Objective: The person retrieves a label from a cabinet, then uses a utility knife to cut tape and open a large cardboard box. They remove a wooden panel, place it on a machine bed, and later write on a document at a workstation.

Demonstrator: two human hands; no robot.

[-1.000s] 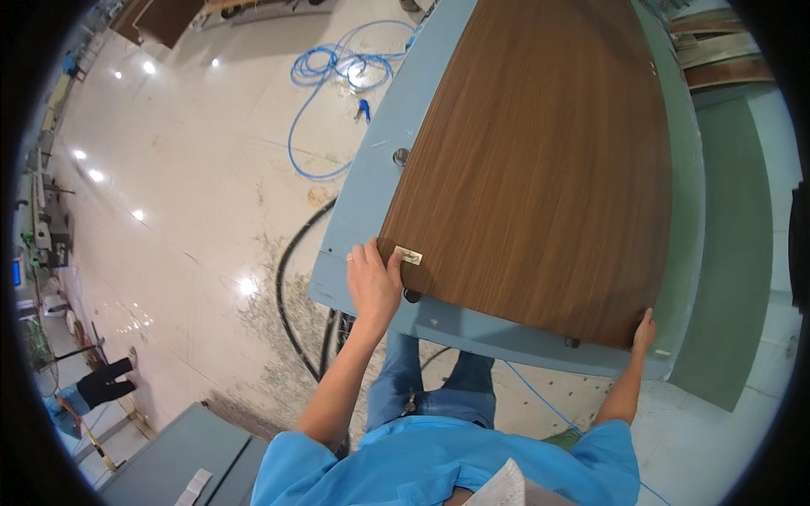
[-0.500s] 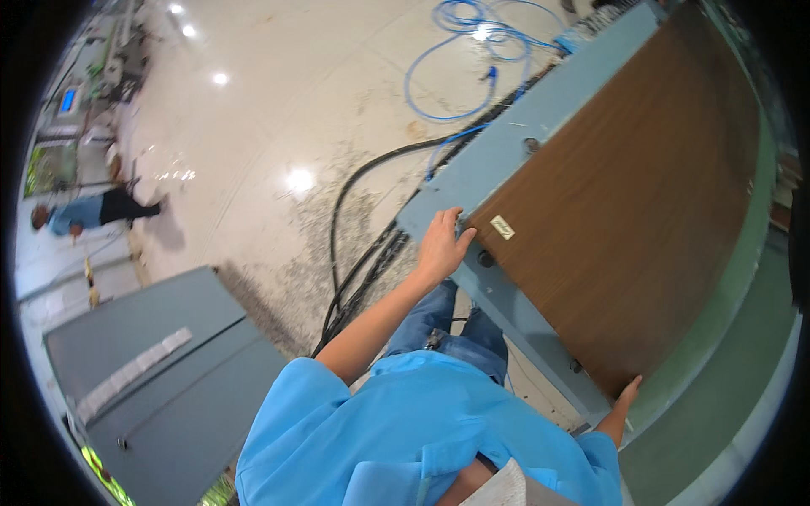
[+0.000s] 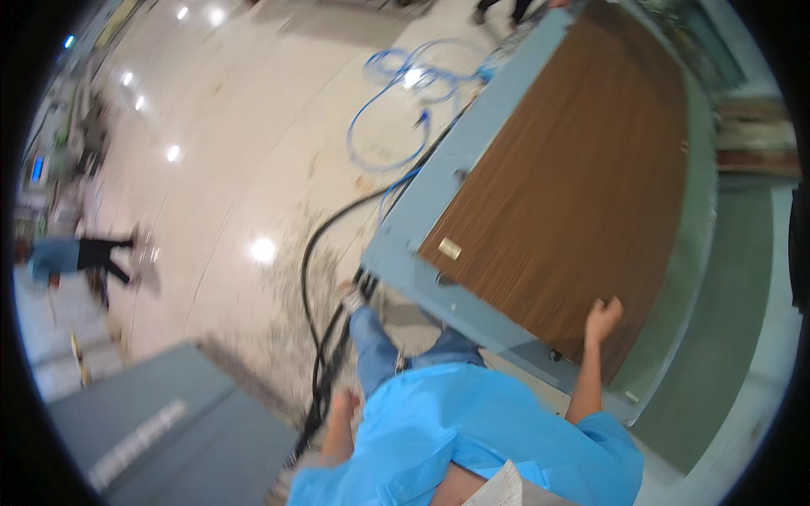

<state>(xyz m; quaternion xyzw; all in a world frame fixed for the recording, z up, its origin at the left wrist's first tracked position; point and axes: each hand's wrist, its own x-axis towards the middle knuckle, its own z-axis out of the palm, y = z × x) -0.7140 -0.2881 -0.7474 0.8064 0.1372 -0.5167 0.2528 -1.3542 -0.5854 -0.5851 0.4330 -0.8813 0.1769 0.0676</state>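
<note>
A large brown wood-grain panel [image 3: 557, 177] with a small pale label [image 3: 449, 248] near its left corner lies on a blue-grey machine table [image 3: 405, 244]. My right hand [image 3: 604, 320] is over the near right part of the panel, fingers curled in and nothing visible in them. Whether it touches the surface is hard to tell. My left hand [image 3: 344, 403] hangs low beside my body, away from the panel, its fingers smeared by motion. Dark round fittings [image 3: 445, 279] show along the table's near edge.
Black cables [image 3: 309, 270] run over the floor left of the table, and a blue hose [image 3: 359, 139] lies coiled beyond. A grey cabinet [image 3: 169, 422] stands at lower left. One person [image 3: 59, 257] is at far left; another's legs [image 3: 506, 10] show at the top.
My left hand has let go of the panel's left corner and dropped to my side. My right hand has left the near right corner and moved in over the panel. The view has shifted.
</note>
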